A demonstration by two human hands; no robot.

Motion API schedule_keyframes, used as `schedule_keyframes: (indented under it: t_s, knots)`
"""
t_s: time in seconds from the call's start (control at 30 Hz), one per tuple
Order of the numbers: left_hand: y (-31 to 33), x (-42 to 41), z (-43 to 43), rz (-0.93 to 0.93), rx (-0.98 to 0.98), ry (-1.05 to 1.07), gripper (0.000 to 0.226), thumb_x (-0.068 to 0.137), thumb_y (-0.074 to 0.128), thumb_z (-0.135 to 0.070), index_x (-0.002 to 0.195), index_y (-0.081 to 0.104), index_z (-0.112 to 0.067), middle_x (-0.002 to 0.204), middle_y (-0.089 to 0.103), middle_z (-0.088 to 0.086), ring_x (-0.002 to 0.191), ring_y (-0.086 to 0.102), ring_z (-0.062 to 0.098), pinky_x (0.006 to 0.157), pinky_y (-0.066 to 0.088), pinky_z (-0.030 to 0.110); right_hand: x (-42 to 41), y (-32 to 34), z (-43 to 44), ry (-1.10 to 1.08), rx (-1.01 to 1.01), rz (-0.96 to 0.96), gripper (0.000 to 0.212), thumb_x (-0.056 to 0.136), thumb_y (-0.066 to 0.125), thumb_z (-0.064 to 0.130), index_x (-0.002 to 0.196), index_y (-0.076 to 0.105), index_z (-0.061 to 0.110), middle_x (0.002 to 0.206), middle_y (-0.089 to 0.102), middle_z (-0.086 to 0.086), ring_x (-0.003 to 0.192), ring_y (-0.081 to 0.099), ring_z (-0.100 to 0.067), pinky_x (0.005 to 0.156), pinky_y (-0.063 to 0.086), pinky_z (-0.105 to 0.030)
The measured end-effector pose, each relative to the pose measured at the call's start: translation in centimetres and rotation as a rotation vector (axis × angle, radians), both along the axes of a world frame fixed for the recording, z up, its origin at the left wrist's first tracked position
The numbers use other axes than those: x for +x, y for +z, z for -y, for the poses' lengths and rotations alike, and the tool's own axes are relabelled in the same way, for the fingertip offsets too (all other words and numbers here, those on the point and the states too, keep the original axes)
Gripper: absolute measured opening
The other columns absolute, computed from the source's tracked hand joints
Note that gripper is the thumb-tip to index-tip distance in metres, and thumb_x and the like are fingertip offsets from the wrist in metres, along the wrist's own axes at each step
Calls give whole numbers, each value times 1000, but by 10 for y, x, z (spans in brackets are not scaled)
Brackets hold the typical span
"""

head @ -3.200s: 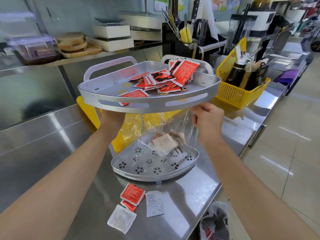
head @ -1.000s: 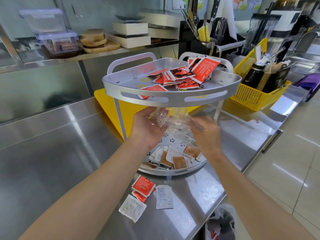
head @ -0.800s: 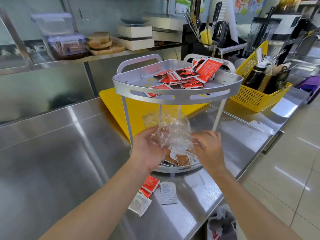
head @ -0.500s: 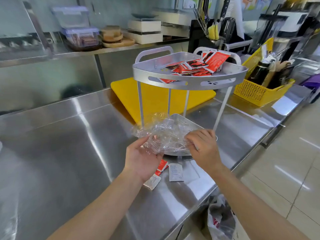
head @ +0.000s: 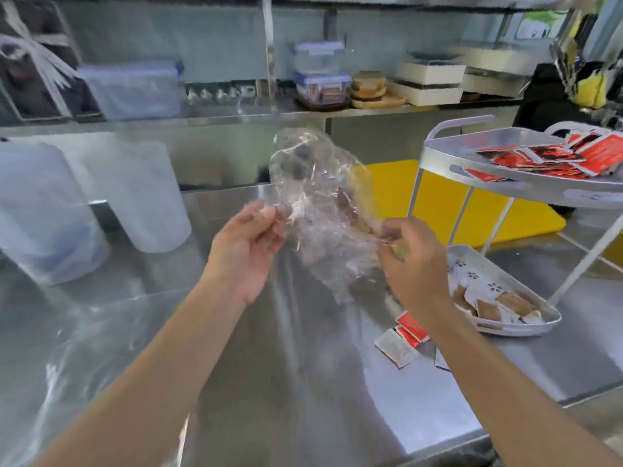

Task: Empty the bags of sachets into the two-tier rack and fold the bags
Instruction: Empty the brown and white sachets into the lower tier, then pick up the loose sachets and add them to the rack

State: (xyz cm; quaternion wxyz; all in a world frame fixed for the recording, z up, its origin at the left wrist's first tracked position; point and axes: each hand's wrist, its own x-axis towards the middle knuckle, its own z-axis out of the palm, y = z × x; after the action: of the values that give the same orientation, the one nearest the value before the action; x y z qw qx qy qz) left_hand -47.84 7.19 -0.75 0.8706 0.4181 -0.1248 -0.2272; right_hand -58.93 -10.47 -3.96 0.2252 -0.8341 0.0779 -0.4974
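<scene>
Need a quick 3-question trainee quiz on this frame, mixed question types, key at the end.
1. True or false: the clear plastic bag is held up between the left hand and the right hand.
2. Which tier of the two-tier rack holds the red sachets? A) top B) bottom
3. Fill in: loose sachets lie on the steel counter in front of the rack's ____ tier.

Key: 1 true; 2 A; 3 bottom. The brown sachets fill that bottom tier.
</scene>
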Motion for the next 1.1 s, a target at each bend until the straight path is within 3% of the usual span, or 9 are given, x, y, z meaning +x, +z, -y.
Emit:
schedule_keyframes:
  t_s: [0.13,0.23,0.33,0.43,0.53,0.6,0.67,0.93,1.1]
  knots:
    - [13,38,-45,-73,-51,254,19,87,54,-2,74,57,-16,60,66,-6,63,63,7,69,55,24,29,5,-30,271,371,-181,31,65,75,36,85,51,40,82,55,15,76,53,5,68,41,-6]
    - [16,60,-81,-80,-14,462,24,84,57,1,71,55,-19,61,67,-5,59,62,6,57,53,21,45,0,-41,557,681,-358,25,66,72,50,82,56,40,82,61,9,75,57,-4,68,47,-21]
    - [9,78,-109,-31,136,580,4,87,59,-12,87,56,-15,66,66,-2,49,59,9,48,46,23,65,-10,-47,569,883,-432,16,83,62,27,70,59,19,59,52,5,53,49,-5,54,43,-21]
    - [-8,84,-136,-110,506,376,46,84,55,-51,116,54,-17,81,59,-1,52,58,8,50,46,23,85,-26,-55,456,1077,-490,16,85,61,18,80,57,4,58,49,-4,48,49,-13,55,45,-34]
    - [-39,69,-153,-170,780,131,29,85,57,-40,104,60,-19,87,65,5,64,65,17,57,53,30,99,-45,-64,442,1253,-534,17,84,63,16,74,50,8,56,56,-5,45,53,-18,51,41,-32]
    - [-57,55,-159,-185,830,18,7,87,59,-18,85,63,-13,72,68,7,51,67,14,46,55,25,108,-59,-71,441,1312,-548,18,81,66,14,75,49,9,54,57,-4,40,53,-16,46,41,-27]
    - [-77,52,-171,-146,883,50,13,85,59,0,73,60,-5,64,65,9,46,63,12,47,56,23,116,-72,-82,448,1324,-615,21,78,69,16,75,49,10,55,53,-3,39,51,-15,45,42,-27]
    - [-107,41,-246,-224,936,398,16,88,60,-11,72,58,-8,65,56,11,40,55,8,44,53,20,146,-113,-141,546,1350,-824,25,77,69,9,67,47,14,38,51,4,31,46,-10,42,38,-23]
    - [-130,34,-292,-284,1028,571,16,85,61,-1,71,53,1,55,48,13,23,35,7,30,33,12,159,-138,-186,568,1308,-977,25,76,70,6,86,48,12,65,58,-5,48,55,-15,53,45,-29]
